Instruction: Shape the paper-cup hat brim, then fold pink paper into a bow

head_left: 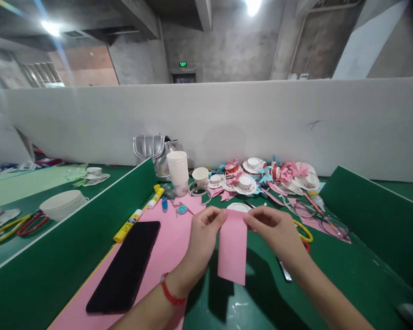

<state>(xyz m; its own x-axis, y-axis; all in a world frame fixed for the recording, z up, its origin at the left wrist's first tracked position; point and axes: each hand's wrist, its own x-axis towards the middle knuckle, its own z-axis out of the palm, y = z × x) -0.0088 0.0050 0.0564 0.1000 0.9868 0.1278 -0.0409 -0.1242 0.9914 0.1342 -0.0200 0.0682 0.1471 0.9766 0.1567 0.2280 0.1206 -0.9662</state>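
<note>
A strip of pink paper [232, 250] hangs upright above the green tabletop [241, 316], its shadow falling below it. My left hand [206, 233] pinches its upper left corner between thumb and fingers. At the upper right corner my right hand [271, 227] grips the same strip, thumb in front. Just behind the strip's top edge lies a small white paper doily [238, 207], partly hidden. Beside my right hand are scissors with yellow and red handles [304, 232], mostly covered by that hand.
A black phone [125, 268] rests on a large pink sheet [168, 261] at left, near glue sticks [128, 226]. Stacked paper cups [178, 172] and a silver bag [151, 149] stand behind. Paper crafts [246, 183] and glasses [320, 215] lie right. Green dividers [72, 233] flank the space.
</note>
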